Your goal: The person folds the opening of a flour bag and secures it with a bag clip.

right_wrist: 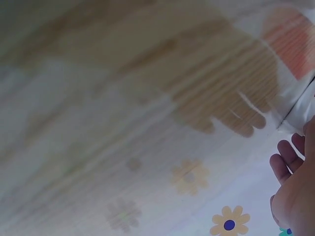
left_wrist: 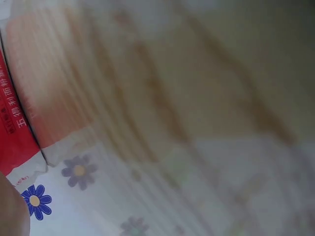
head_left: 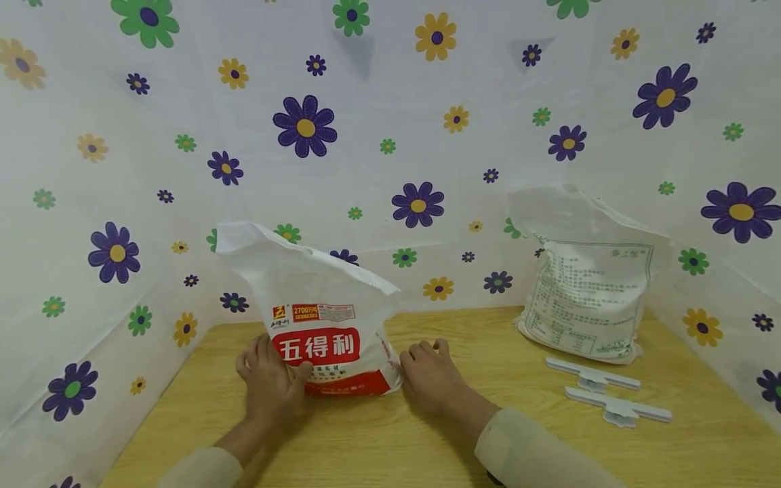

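Observation:
A white flour bag (head_left: 317,349) with a red label stands on the wooden table, its clear upper part raised and leaning left. At its lower left side my left hand (head_left: 268,379) holds it, thumb across the front and fingers along the edge. My right hand (head_left: 432,376) touches the lower right corner with loosely bent fingers; its thumb is hidden in the head view. In the left wrist view, the bag's red side (left_wrist: 15,118) shows beside part of the hand. The right wrist view catches my right fingers (right_wrist: 283,164) near the bag's white edge (right_wrist: 298,115).
Another white bag (head_left: 588,298) with green print stands at the back right. Two white sealing clips (head_left: 619,404) lie before it, one behind the other. Flower-patterned sheeting (head_left: 378,102) encloses the wooden table (head_left: 366,447) at the back and sides.

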The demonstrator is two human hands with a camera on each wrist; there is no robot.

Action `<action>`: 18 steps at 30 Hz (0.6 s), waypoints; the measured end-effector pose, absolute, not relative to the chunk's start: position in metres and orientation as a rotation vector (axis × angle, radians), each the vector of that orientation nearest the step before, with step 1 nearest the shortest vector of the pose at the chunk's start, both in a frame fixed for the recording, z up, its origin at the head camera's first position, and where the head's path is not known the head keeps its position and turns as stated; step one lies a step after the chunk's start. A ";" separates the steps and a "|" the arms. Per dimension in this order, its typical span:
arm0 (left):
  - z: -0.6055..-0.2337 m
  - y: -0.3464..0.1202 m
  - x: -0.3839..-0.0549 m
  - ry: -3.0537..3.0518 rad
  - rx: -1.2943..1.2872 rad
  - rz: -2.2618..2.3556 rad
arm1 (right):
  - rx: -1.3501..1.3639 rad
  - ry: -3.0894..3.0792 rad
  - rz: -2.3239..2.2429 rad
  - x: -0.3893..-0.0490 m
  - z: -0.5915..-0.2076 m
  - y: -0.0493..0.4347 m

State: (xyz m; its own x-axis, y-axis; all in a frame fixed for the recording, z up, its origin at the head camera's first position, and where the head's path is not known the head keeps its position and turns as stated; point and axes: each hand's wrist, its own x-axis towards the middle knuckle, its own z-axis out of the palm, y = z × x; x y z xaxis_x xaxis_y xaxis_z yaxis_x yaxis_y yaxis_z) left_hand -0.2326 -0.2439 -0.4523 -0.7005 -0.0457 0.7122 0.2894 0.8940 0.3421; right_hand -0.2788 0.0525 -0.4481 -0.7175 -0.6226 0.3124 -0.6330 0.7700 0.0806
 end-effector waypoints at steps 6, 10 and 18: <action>-0.455 -0.244 -0.235 -2.241 -0.206 -0.562 | 0.974 -2.635 0.023 -0.278 -0.448 0.052; -0.455 -0.244 -0.235 -2.235 -0.203 -0.555 | 0.979 -2.629 0.032 -0.277 -0.447 0.052; -0.459 -0.240 -0.231 -2.276 -0.148 -0.728 | 0.968 -2.660 0.031 -0.275 -0.447 0.049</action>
State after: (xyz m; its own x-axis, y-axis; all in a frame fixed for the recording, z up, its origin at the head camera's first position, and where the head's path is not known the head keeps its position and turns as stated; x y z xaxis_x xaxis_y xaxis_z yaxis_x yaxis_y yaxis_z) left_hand -0.2309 -0.2402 -0.4590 -0.7269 -0.1050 0.6787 0.3085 0.8330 0.4593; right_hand -0.2749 0.0492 -0.4468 -0.7237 -0.6240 0.2946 -0.6306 0.7714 0.0848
